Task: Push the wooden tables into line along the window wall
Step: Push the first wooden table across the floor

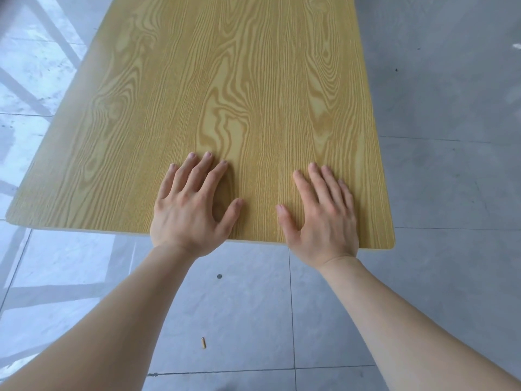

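The fingers (207, 162) of the left hand (191, 210) are spread wide and laid flat on the wood, thumb swung out to the side, gripping nothing; the right hand (324, 213) lies just beside it in the same way, fingers a little closer together but flat and open, palm down, heel of the hand at the near edge. Both rest on the wooden table (225, 80), near its right-hand corner, and the top runs away from the person over the grey tiled floor (451, 179). For the push, I'd judge it better to move the left hand further left so the two sit either side of the middle (as they are, pressure falls toward the right and the table could swing), and to hook the heels of the palms over the edge, not trust flat palms, which may slide on that smooth top. Pale bars of light on the tiles to the left suggest the window side, though no wall or window shows. Counted: two hands, one table in view, no second one, one small tan peg-like bit (203, 343) and one dark spot (219, 276) on the floor.
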Motion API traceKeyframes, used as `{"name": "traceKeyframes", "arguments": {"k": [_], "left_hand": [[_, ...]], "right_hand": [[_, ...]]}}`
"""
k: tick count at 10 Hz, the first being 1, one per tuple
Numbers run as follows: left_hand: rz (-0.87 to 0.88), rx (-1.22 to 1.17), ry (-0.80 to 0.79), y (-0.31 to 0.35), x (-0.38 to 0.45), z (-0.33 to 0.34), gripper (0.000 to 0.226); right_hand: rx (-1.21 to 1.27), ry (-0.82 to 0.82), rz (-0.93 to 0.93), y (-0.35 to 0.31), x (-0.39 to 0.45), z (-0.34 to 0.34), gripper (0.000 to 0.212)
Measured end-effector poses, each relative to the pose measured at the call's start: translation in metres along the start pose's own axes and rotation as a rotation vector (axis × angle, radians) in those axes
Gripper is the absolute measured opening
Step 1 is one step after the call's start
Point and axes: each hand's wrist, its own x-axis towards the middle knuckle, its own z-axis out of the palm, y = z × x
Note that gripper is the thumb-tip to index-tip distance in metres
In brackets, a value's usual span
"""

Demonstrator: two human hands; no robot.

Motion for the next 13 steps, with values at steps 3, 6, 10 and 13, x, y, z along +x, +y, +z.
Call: {"name": "traceKeyframes", "arguments": {"k": [3, 6, 10, 13], "left_hand": [[0.0, -0.003, 0.018, -0.006, 0.046, 0.009, 0.071], [-0.002, 0.003, 0.038, -0.01, 0.081, 0.016, 0.07], [-0.003, 0.001, 0.042, -0.013, 0.111, 0.022, 0.07], [-0.009, 0.002, 0.056, -0.013, 0.14, 0.028, 0.069]], "right_hand": [[-0.006, -0.01, -0.005, 0.006, 0.048, 0.008, 0.073], [0.005, -0.001, -0.013, 0.011, 0.084, 0.016, 0.073], [0.016, -0.014, -0.015, 0.016, 0.115, 0.021, 0.074], [0.014, -0.011, -0.028, 0.023, 0.146, 0.027, 0.075]]}}
